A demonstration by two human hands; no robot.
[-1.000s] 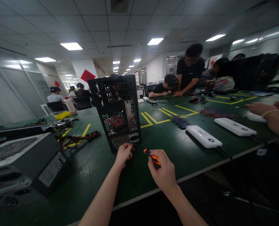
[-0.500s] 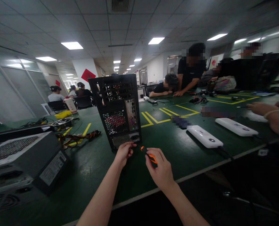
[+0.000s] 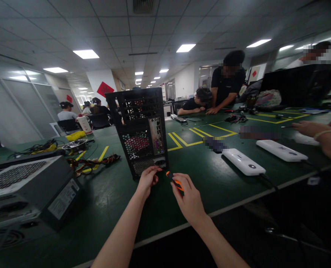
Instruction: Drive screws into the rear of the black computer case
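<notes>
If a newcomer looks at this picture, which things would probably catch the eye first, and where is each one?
Probably the tall black computer case would come first, standing just left of centre on the green table, perforated side facing the camera. Next comes the orange-and-black tool in the bare right hand, near the case's lower right corner. At the left edge, a grey metal box with a perforated top stands out.

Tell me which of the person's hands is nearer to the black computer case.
The left hand. It is close to the bottom of the computer case; the right hand is farther off, to the right, holding an orange-and-black tool.
</notes>
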